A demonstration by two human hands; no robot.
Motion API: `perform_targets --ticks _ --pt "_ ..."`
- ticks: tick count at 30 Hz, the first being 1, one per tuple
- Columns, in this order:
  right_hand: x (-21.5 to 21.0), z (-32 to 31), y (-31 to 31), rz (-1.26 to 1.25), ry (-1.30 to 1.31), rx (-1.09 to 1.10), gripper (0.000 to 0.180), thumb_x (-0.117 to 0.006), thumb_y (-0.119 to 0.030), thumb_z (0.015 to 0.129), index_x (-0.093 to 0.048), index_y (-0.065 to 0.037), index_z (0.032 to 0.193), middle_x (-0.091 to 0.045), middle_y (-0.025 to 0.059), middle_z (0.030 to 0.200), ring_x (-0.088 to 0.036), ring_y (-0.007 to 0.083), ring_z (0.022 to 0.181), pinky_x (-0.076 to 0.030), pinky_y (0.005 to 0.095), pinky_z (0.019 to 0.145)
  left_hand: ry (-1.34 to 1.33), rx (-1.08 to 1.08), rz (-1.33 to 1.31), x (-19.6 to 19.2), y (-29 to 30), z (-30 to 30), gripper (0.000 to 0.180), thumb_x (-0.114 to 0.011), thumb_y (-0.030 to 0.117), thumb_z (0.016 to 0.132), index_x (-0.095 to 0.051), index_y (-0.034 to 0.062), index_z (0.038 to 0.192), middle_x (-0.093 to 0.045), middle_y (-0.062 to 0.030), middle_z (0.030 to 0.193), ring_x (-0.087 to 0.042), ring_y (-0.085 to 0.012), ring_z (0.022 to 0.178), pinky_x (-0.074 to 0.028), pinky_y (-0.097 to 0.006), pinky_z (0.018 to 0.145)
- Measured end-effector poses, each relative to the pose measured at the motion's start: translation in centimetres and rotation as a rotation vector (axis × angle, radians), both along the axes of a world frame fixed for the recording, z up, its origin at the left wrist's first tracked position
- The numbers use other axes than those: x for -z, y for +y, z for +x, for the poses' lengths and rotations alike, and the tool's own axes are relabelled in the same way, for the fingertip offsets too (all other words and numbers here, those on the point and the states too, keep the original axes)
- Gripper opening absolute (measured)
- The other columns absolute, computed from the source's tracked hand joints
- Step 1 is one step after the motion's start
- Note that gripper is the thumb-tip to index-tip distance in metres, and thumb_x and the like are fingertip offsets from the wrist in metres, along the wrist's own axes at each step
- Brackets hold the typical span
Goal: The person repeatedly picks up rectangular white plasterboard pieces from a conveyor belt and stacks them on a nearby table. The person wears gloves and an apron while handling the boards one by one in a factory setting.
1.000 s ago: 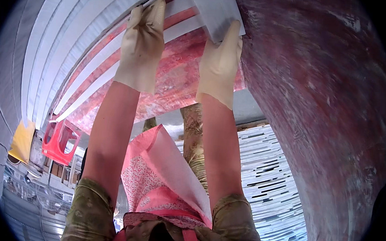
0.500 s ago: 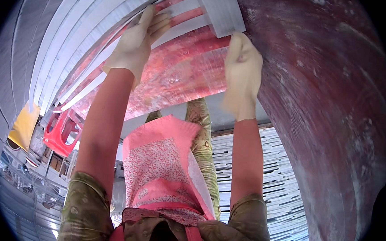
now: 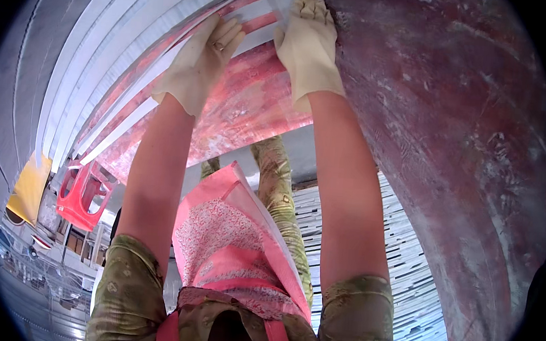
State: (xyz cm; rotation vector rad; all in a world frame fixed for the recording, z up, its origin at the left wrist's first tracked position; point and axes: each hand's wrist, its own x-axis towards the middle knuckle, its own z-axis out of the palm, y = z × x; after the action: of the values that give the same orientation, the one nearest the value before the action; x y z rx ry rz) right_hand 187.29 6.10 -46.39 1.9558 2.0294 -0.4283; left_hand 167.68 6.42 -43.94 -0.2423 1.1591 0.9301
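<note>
On red surface (image 3: 245, 111): flat gloved fingers (image 3: 222, 37).

Bright, even daylight, no hard shadows; strongest on the white slats (image 3: 83, 75) toward 10 o'clock, which wash out to near glare; pale gloves on the left hand (image 3: 198, 64) and right hand (image 3: 310, 46) well lit, detail crisp; heavy fisheye bending, straight edges curve toward the rim; black vignette all round; background at 8 o'clock soft, small.

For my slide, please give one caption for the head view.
Two gloved hands, left hand and right hand, press on pale strips over a red-stained surface.
</note>
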Motion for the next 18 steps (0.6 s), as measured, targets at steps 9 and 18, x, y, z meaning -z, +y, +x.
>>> perform_targets --ticks 9,18 --pt "0.4 1.0 -1.5 0.284 0.269 -0.005 0.079 -0.064 -0.041 0.095 -0.034 0.000 0.156 -0.035 0.0236 0.162 -0.034 0.0400 0.150 -0.027 0.0458 0.125 -0.059 -0.451 0.094 5.2 2.1 2.6 0.029 -0.051 0.008 0.107 -0.053 -0.0061 0.132 -0.060 -0.0201 0.139 -0.057 -0.0371 0.131 -0.053 -0.051 0.111" --pt "-1.2 1.2 -1.4 0.246 0.342 0.088 0.079 -0.065 -0.037 0.090 -0.039 0.005 0.152 -0.035 0.0263 0.161 -0.034 0.0410 0.149 -0.028 0.0508 0.124 -0.109 -0.511 0.043 5.8 1.9 2.2 0.026 -0.056 0.009 0.106 -0.057 -0.0107 0.123 -0.066 -0.0186 0.127 -0.063 -0.0325 0.124 -0.059 -0.042 0.107"
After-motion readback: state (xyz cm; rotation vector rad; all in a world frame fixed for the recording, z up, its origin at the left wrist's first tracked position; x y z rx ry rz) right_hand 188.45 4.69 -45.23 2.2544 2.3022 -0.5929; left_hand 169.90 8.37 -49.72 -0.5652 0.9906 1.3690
